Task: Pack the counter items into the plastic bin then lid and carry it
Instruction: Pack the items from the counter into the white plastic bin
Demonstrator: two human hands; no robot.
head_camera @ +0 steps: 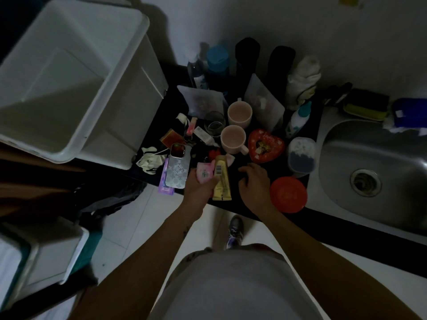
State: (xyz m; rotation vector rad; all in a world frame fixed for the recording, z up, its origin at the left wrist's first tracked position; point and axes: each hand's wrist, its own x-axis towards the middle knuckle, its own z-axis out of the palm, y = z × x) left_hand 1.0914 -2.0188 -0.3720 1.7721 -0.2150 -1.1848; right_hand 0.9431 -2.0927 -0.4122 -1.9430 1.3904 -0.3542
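A large white plastic bin (69,65) stands open and empty at the left end of the dark counter (245,204). My left hand (199,189) grips a yellow tube (221,181) together with a small pink item (204,174) near the counter's front edge. My right hand (254,181) rests open on the counter beside the tube, fingers spread, holding nothing. Around them lie a phone (178,167), two pink mugs (233,138), a red heart-shaped tin (265,145), a red round lid (288,195) and a clear glass (215,123).
Bottles (217,61) and dark items line the back wall. Two clear pouches (263,105) stand behind the mugs. A lidded tub (301,155) sits by the steel sink (369,176) at right, sponges (365,105) behind it. Another white bin (46,255) is low left on the floor.
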